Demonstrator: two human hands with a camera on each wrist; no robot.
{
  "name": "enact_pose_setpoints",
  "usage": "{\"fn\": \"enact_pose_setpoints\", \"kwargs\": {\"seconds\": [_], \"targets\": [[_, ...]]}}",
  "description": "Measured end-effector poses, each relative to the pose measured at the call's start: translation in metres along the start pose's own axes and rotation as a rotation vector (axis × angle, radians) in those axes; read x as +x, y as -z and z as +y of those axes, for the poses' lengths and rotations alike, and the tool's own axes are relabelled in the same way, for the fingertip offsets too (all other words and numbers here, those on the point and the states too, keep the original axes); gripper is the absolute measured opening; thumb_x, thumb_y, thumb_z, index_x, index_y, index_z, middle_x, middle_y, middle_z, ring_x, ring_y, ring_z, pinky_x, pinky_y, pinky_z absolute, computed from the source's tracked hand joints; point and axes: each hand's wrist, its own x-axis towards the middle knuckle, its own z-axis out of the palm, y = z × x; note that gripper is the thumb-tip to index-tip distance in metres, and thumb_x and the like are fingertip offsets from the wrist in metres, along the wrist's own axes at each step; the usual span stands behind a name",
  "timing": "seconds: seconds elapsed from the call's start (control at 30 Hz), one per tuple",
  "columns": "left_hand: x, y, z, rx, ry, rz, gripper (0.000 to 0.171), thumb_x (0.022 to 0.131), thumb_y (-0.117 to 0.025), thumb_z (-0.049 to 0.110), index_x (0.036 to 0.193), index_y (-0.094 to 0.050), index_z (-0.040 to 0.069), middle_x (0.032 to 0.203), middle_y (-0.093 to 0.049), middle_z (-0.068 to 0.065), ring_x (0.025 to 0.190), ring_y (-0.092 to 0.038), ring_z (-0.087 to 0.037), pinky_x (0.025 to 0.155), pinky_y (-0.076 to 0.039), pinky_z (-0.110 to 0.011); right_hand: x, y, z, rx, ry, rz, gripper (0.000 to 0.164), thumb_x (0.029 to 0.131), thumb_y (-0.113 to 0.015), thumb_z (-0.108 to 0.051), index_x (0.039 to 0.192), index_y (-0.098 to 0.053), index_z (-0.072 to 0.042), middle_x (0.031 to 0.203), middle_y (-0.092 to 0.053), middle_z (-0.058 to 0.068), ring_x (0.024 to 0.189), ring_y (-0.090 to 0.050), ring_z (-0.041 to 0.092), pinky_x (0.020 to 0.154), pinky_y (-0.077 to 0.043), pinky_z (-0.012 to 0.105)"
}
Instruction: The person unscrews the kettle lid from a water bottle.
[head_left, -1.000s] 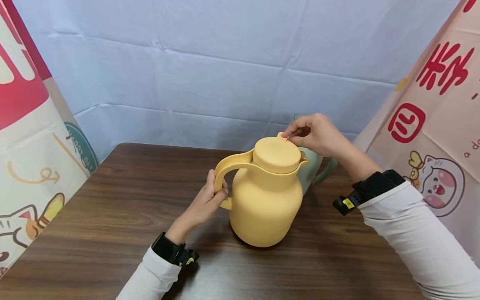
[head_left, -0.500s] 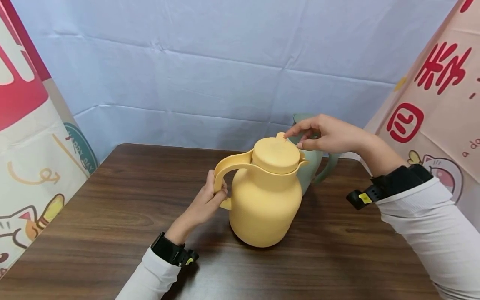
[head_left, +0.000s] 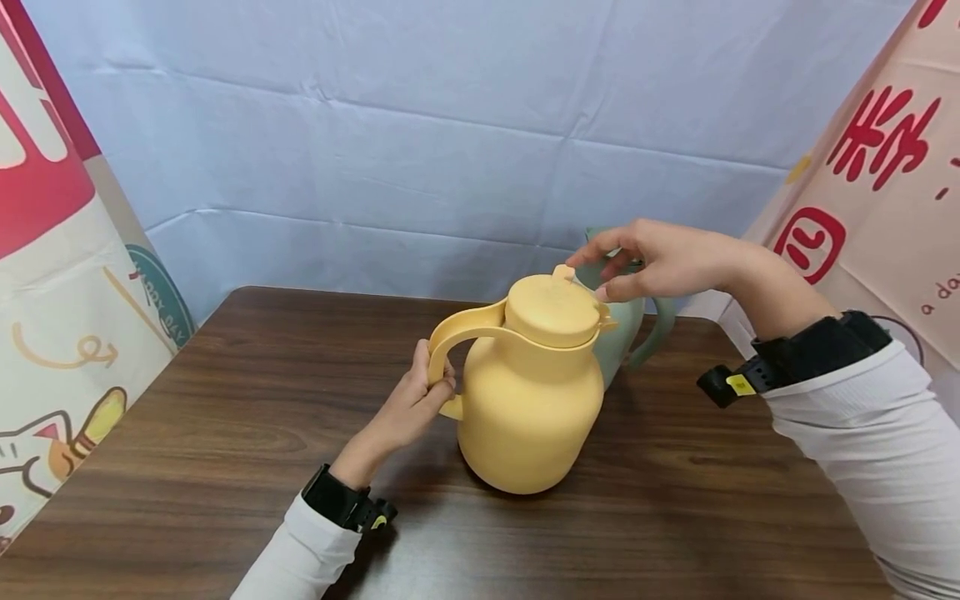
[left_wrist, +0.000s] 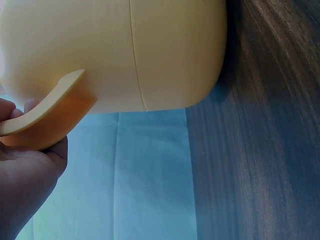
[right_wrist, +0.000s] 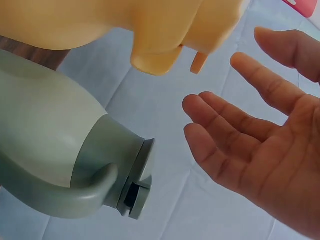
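A yellow thermos jug (head_left: pixel 528 417) stands upright on the wooden table, its round lid (head_left: pixel 553 310) seated on top. My left hand (head_left: pixel 412 396) grips the jug's handle (head_left: pixel 467 323); in the left wrist view the fingers and thumb wrap the handle (left_wrist: pixel 55 112). Beside the lid's small tab (head_left: pixel 564 272), my right hand (head_left: pixel 667 262) hovers with fingers relaxed and spread. The right wrist view shows this hand (right_wrist: pixel 270 130) apart from the jug and holding nothing. Behind the yellow jug is a pale green jug (right_wrist: pixel 45 120), partly hidden in the head view.
The brown table (head_left: pixel 300 417) reaches back to a pale blue cloth backdrop (head_left: pixel 375 150). Printed cloths hang at the left (head_left: pixel 75 275) and right (head_left: pixel 862 192). The green jug's handle (head_left: pixel 658 333) juts out to the right, below my right hand.
My right hand has loosened its pinch on the lid's tab and its fingers have spread. The right wrist has shifted to the right and up. My left hand stays on the handle.
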Motion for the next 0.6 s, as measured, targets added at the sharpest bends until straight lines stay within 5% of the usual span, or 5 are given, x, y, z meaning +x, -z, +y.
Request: {"fn": "enact_pose_setpoints", "kwargs": {"seconds": [0.33, 0.6], "targets": [[0.000, -0.001, -0.001, 0.004, 0.007, 0.005, 0.013, 0.095, -0.036, 0.004, 0.100, -0.025, 0.008, 0.091, -0.036, -0.013, 0.080, -0.044, -0.026, 0.071, -0.043, -0.038, 0.007, -0.004, -0.009, -0.050, -0.003, 0.002, 0.043, 0.087, -0.067, -0.030, 0.125, -0.057, -0.014, 0.125, -0.054, 0.002, 0.105, -0.056, 0.018, 0.079, -0.045, 0.038], [0.001, -0.001, 0.001, 0.008, 0.025, 0.012, 0.013, 0.095, -0.036, 0.003, 0.101, -0.026, 0.008, 0.092, -0.037, -0.012, 0.080, -0.045, -0.025, 0.071, -0.043, -0.038, 0.017, -0.011, -0.020, -0.094, -0.010, -0.036, 0.064, 0.079, -0.072, -0.040, 0.136, -0.047, -0.023, 0.140, -0.039, 0.002, 0.120, -0.044, 0.035, 0.090, -0.040, 0.047]]}}
